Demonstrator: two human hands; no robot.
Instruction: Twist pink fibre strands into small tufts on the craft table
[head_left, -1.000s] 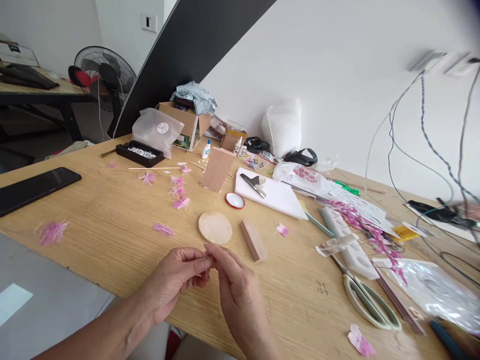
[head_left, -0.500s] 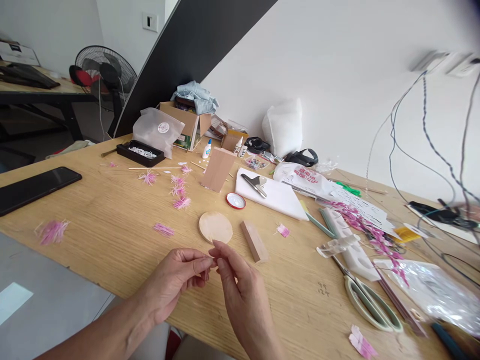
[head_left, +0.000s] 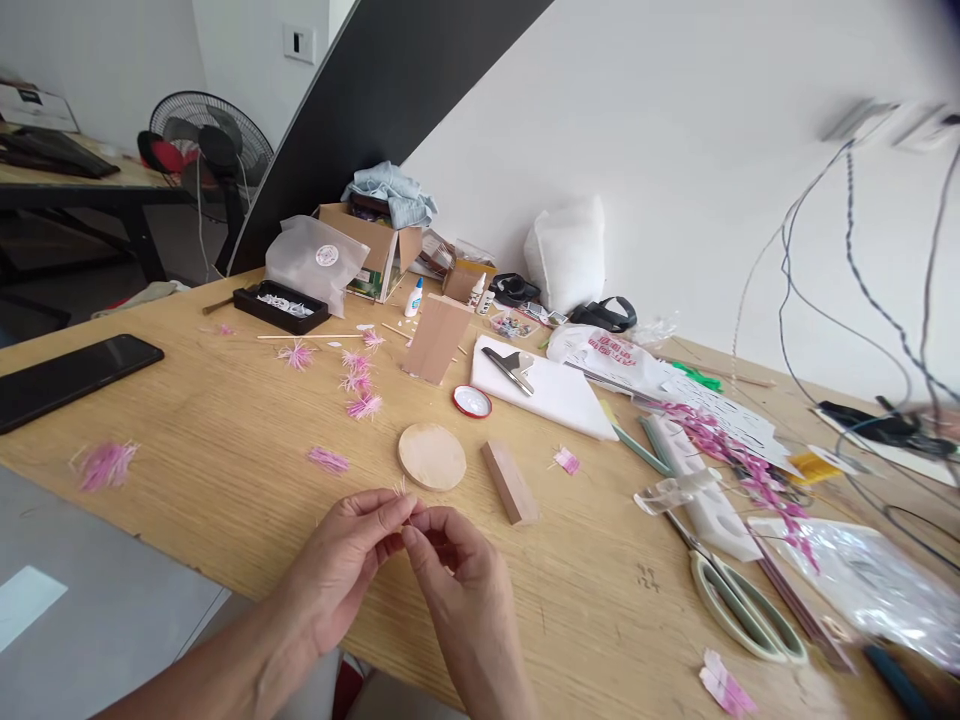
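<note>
My left hand (head_left: 349,550) is closed in a pinch, with a small tuft of pale strands (head_left: 403,488) rising from its fingertips. Touching it on the right, my right hand (head_left: 457,575) has its thumb and fingers pressed together; what they grip is too small to make out. Just beyond the hands lie a round wooden disc (head_left: 432,457) and a wooden block (head_left: 510,482). A flat pink bundle of strands (head_left: 328,459) rests to the left of the disc. Several fluffy pink tufts (head_left: 356,380) lie farther back.
A phone (head_left: 79,375) and another pink tuft (head_left: 109,466) lie at left. Scissors (head_left: 742,605), a holder strip and plastic film are at right. Behind stand a wooden board (head_left: 439,338), a red-rimmed lid (head_left: 472,401), a clip on a white pad (head_left: 555,400) and a black tray (head_left: 281,307).
Both hands have shifted slightly left. The right fingers, more extended before, are now curled in against the left fingertips, and pale strand ends now show above them.
</note>
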